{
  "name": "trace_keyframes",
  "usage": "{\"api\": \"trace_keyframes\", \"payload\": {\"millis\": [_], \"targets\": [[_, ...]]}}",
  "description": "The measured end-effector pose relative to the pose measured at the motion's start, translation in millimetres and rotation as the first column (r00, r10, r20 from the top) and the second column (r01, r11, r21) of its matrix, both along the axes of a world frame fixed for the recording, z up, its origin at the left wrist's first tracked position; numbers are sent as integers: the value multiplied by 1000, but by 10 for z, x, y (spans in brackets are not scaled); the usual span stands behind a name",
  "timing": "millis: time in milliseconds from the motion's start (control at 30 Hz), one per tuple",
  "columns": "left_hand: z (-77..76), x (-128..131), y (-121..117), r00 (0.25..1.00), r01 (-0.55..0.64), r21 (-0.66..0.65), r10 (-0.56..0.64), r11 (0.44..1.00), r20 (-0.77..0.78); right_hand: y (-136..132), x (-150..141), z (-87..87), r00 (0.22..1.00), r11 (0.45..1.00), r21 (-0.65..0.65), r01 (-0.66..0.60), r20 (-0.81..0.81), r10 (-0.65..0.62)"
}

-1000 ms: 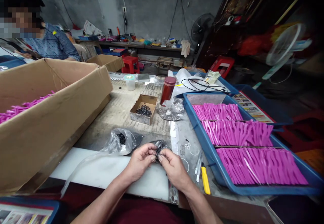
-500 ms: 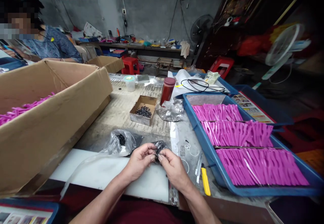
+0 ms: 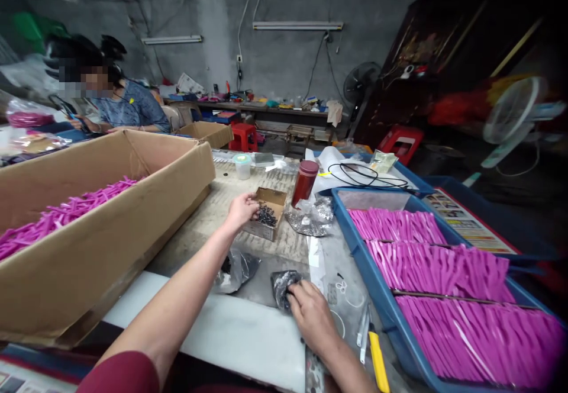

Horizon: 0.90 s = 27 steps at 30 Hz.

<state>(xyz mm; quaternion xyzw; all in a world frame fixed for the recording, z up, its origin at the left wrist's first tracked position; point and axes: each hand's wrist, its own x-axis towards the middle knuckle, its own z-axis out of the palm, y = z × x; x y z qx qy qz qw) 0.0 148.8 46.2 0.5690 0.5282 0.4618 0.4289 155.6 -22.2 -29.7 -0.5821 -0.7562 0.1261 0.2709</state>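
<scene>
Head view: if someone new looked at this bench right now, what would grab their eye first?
The bright pink strips, stacked in rows in the blue tray on the right, with more heaped in the big cardboard box on the left. Between them, the left hand reaches into a small carton of dark parts, while the right hand rests on a small dark plastic bag.

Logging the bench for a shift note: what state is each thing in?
Small cardboard box: open, dark small parts inside.
Left hand: fingers in that box.
Right hand: resting on small plastic bag.
Red jar: upright, capped.
Blue tray: filled with pink pieces.
</scene>
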Motion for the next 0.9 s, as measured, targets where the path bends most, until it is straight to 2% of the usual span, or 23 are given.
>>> {"api": "trace_keyframes", "payload": {"millis": [67,133,300,367,400,467,567,767,900], "targets": [[41,10,62,997,3,11,-2,1000,-74,11,-20,-7,997,1000,-19,7,74,-6],[79,-42,-7,988,8,38,-2,999,-152,21,-31,14,990,999,-52,17,137,-10],[102,-434,-538,937,73,98,-34,992,-347,52,-48,91,968,994,-106,26,252,1],[46,-622,-744,790,190,77,-105,979,-604,62,-55,98,961,994,-109,23,278,8],[3,-702,-825,718,228,49,-134,972,-683,66,-59,96,957,994,-108,25,289,7],[-96,-814,-938,602,307,-11,-203,952,-773,71,-67,87,951,994,-105,30,308,4],[-231,-843,-1011,472,406,-47,-254,913,-844,78,-76,76,941,994,-108,34,338,4],[-341,-663,-1001,283,316,-41,-136,948,-950,91,-92,54,932,992,-114,49,362,-4],[-377,-617,-990,242,285,-36,-109,958,-964,86,-97,37,933,995,-88,45,359,-10]]}}
